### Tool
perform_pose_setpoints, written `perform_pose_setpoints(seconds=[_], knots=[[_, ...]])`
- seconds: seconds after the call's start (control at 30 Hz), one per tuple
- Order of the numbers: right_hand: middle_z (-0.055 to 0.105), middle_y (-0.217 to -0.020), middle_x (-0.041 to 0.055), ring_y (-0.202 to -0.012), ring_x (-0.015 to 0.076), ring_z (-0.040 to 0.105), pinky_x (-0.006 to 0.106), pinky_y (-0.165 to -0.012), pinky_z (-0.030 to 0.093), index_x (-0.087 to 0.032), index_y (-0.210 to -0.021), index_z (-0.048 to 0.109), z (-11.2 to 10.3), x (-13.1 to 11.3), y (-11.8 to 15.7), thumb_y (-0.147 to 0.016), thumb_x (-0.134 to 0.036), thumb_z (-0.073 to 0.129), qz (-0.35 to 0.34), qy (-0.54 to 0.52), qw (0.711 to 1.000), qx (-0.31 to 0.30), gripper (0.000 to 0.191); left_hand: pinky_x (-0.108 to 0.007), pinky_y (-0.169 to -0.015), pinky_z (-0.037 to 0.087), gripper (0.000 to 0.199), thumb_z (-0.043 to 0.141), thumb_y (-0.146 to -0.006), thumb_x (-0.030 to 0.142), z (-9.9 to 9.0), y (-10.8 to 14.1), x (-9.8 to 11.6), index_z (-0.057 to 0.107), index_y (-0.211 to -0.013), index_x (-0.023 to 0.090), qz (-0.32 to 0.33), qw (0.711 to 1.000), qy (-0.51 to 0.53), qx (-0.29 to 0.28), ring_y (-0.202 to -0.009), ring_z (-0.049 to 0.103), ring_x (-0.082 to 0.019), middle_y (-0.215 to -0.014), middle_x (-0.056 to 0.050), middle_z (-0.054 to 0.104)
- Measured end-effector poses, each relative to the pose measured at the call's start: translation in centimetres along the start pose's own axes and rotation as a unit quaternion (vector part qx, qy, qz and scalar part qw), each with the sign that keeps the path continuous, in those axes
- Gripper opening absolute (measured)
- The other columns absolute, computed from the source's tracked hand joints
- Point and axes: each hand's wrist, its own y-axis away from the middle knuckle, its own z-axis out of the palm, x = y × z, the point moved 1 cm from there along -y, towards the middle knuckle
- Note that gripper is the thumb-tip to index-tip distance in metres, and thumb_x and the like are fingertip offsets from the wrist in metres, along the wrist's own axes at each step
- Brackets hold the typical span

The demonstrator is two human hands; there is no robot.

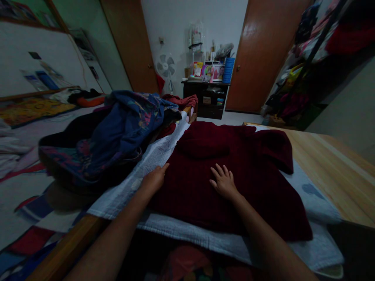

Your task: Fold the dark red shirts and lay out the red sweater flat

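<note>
A dark red garment [258, 195] with a sleeve folded at its far right lies spread over a pale blue cloth [187, 230]. On its left edge is my left hand [154, 179], fingers closed at the garment's border; the pinched part is mostly hidden. My right hand [224, 181] rests flat on the middle of the garment with its fingers spread, holding nothing.
To the left, a heap of blue patterned clothes [123, 128] is piled on the bed beside the wooden rail [70, 246]. A wooden board [334, 168] extends at right. Farther back stand a fan [166, 65], a dark cabinet [205, 101] and brown doors [260, 54].
</note>
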Motion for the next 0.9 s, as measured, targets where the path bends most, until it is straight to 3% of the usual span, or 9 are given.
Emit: perform_pose_setpoints(seconds=[0.13, 0.23, 0.3, 0.43, 0.57, 0.7, 0.8, 0.9], knots=[[0.030, -0.156, 0.0049, -0.143, 0.0337, 0.020, 0.061, -0.110, 0.018, -0.030, -0.141, 0.046, -0.9, -1.6, 3.0, -0.091, -0.043, 0.049, -0.041, 0.021, 0.998, -0.046, 0.052, -0.043, -0.091, 0.043, 0.043, 0.031, -0.094, 0.015, -0.3, 1.0, 2.4, 0.055, -0.129, 0.024, -0.010, 0.995, -0.073, 0.062, -0.107, 0.057, -0.029, -0.115, -0.015, 0.059], [0.029, -0.156, 0.0026, -0.144, 0.0331, 0.018, 0.059, -0.112, 0.016, -0.031, -0.144, 0.042, -1.4, -2.3, 4.8, -0.092, -0.043, 0.046, -0.054, 0.028, 0.995, -0.083, 0.053, -0.046, -0.101, 0.037, 0.041, 0.038, -0.091, 0.012, 0.5, 1.3, 5.4, 0.059, -0.123, 0.025, 0.088, 0.986, -0.055, 0.130, -0.121, 0.046, -0.030, -0.130, -0.013, 0.053], [0.028, -0.157, 0.0018, -0.144, 0.0331, 0.016, 0.058, -0.112, 0.014, -0.032, -0.144, 0.041, -1.9, -2.7, 5.7, -0.092, -0.044, 0.046, -0.058, 0.029, 0.993, -0.100, 0.054, -0.044, -0.106, 0.035, 0.041, 0.045, -0.088, 0.011, 1.4, 1.6, 7.4, 0.059, -0.122, 0.026, 0.173, 0.976, -0.008, 0.130, -0.125, 0.042, -0.027, -0.136, -0.008, 0.049], [0.034, -0.154, 0.0025, -0.143, 0.0320, 0.019, 0.055, -0.113, 0.015, -0.031, -0.141, 0.045, -3.1, -3.6, 7.4, -0.091, -0.043, 0.048, -0.064, 0.006, 0.992, -0.108, 0.051, -0.039, -0.103, 0.039, 0.035, 0.056, -0.084, 0.018, 3.1, 2.8, 10.3, 0.061, -0.117, 0.025, 0.287, 0.951, 0.100, 0.054, -0.119, 0.045, -0.023, -0.129, -0.006, 0.053], [0.051, -0.139, 0.0052, -0.130, 0.0276, 0.037, 0.047, -0.109, 0.026, -0.028, -0.124, 0.060, -4.9, -3.7, 8.9, -0.088, -0.036, 0.055, -0.066, -0.071, 0.990, -0.100, 0.037, -0.032, -0.089, 0.044, 0.027, 0.051, -0.085, 0.014, 3.5, 4.2, 11.2, 0.063, -0.107, 0.024, 0.311, 0.939, 0.141, -0.021, -0.098, 0.055, -0.018, -0.108, -0.003, 0.060], [0.050, -0.135, 0.0073, -0.126, 0.0243, 0.041, 0.042, -0.106, 0.031, -0.024, -0.113, 0.062, -6.5, -2.4, 10.3, -0.081, -0.031, 0.063, -0.081, -0.183, 0.969, -0.147, 0.032, -0.030, -0.084, 0.041, 0.016, 0.056, -0.083, 0.022, 2.9, 5.3, 11.6, 0.064, -0.097, 0.024, 0.336, 0.924, 0.155, -0.099, -0.093, 0.056, -0.017, -0.099, -0.001, 0.060], [0.043, -0.139, 0.0082, -0.131, 0.0243, 0.035, 0.041, -0.108, 0.031, -0.023, -0.115, 0.058, -7.2, -1.3, 11.0, -0.075, -0.025, 0.068, -0.092, -0.238, 0.948, -0.192, 0.041, -0.032, -0.088, 0.039, 0.024, 0.066, -0.078, 0.035, 2.5, 5.9, 12.2, 0.065, -0.101, 0.026, 0.359, 0.907, 0.164, -0.145, -0.100, 0.053, -0.021, -0.104, -0.001, 0.058], [0.042, -0.138, 0.0085, -0.130, 0.0228, 0.035, 0.039, -0.107, 0.031, -0.022, -0.112, 0.057, -7.6, -0.9, 11.5, -0.072, -0.015, 0.064, -0.091, -0.264, 0.941, -0.192, 0.041, -0.034, -0.089, 0.038, 0.038, 0.072, -0.072, 0.043, 2.4, 6.4, 12.7, 0.063, -0.107, 0.028, 0.371, 0.896, 0.175, -0.168, -0.104, 0.051, -0.022, -0.107, -0.001, 0.058]])
